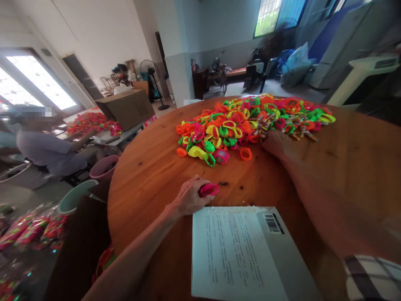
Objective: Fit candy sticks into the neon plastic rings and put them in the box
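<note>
- I look through the head camera, and I count the clock from the middle of my view.
- At 6 o'clock the left hand (pixel 192 194) is grasping one pink band (pixel 209 190) above the wooden desk (pixel 150 167). The fingers close around its side, and its opening is turned away from the palm, I think so that this opening is easy to reach.
- At 3 o'clock the right hand (pixel 277 144) is at the near edge of the pile (pixel 225 121). Its fingertips are hidden, so I cannot tell if it grasps something or is released. Striped sticks (pixel 300 136) lie just beside it.
- The pile of bright bands lies mostly toward 2 o'clock, perhaps put there to leave working room nearer to the body.
- One orange band (pixel 246 154) lies alone in front of the pile; maybe it simply rolled out.
- At 5 o'clock a book (pixel 232 255) lies flat, barcode up, near the left hand. I suppose it may serve as a low support, but nothing rests on it.
</note>
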A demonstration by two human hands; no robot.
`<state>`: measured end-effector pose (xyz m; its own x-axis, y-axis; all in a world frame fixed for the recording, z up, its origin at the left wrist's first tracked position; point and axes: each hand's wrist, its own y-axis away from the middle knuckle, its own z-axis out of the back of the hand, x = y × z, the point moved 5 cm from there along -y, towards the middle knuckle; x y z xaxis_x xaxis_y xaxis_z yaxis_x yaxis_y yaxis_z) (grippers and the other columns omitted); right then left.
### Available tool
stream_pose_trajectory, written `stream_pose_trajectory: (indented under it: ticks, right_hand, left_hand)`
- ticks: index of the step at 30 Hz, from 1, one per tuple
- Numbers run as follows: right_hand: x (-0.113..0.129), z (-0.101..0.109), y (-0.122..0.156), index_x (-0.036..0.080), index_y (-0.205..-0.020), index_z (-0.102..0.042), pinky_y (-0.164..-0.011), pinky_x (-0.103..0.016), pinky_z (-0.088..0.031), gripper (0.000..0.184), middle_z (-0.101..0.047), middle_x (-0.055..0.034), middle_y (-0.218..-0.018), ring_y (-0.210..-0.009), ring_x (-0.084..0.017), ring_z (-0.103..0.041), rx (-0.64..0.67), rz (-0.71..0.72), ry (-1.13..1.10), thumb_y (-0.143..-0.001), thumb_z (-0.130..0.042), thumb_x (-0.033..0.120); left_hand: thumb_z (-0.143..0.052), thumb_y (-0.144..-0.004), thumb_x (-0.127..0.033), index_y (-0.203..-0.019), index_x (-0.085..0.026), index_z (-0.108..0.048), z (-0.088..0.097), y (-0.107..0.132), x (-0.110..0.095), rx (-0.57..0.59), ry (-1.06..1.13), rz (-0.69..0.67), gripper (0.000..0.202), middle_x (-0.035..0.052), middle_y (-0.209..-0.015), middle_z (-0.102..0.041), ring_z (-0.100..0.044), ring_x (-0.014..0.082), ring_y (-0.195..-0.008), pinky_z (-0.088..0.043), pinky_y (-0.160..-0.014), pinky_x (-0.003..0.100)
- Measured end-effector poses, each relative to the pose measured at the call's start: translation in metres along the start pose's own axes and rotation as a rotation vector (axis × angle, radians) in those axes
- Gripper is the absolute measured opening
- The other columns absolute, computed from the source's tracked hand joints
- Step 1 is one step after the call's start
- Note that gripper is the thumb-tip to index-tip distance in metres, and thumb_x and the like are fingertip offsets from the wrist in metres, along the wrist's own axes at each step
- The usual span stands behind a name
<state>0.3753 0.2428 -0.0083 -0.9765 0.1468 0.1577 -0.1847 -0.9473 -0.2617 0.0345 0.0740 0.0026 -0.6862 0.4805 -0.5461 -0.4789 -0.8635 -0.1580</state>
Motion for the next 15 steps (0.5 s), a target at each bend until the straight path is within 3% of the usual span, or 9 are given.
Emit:
stream_pose_trajectory:
  ticks: [6,10,13,15]
  right_hand:
    - [-0.002,0.003,0.027,-0.001,-0.116,-0.062,-0.072,-0.036,-0.032,0.038,-0.062,-0.0284,-0.108,-0.104,-0.029,-0.060,0.002,-0.037,0.009,-0.093,-0.046,0.024]
    - [-0.002,0.009,0.046,-0.001,-0.103,-0.067,-0.074,-0.036,-0.037,0.030,-0.065,-0.0260,-0.101,-0.103,-0.028,-0.061,0.038,-0.047,0.036,-0.091,-0.051,0.021]
    - [0.003,0.010,0.058,0.009,-0.098,-0.066,-0.078,-0.033,-0.046,0.023,-0.066,-0.0134,-0.096,-0.092,-0.020,-0.063,0.065,-0.010,0.063,-0.092,-0.059,0.029]
    - [0.008,0.011,0.066,0.014,-0.100,-0.064,-0.077,-0.033,-0.052,0.024,-0.065,-0.0056,-0.097,-0.086,-0.016,-0.063,0.049,0.052,0.067,-0.092,-0.062,0.037]
  left_hand:
    - [-0.077,-0.075,-0.041,-0.119,-0.014,-0.063,0.003,0.004,0.001,0.081,0.016,-0.043,0.053,0.0058,-0.096,-0.060,-0.056,0.0162,-0.080,-0.043,-0.074,0.028]
    - [-0.075,-0.078,-0.038,-0.134,-0.013,-0.054,0.007,0.006,-0.002,0.102,0.033,-0.058,0.065,0.0070,-0.100,-0.061,-0.057,0.0176,-0.084,-0.044,-0.078,0.028]
    - [-0.072,-0.081,-0.034,-0.136,-0.017,-0.055,0.005,0.003,-0.010,0.104,-0.053,-0.054,0.060,0.0076,-0.100,-0.061,-0.057,0.0206,-0.089,-0.041,-0.082,0.029]
    - [-0.070,-0.080,-0.029,-0.123,-0.018,-0.066,0.004,-0.002,-0.015,0.096,-0.073,-0.064,0.044,0.0074,-0.095,-0.061,-0.056,0.0204,-0.084,-0.040,-0.079,0.029]
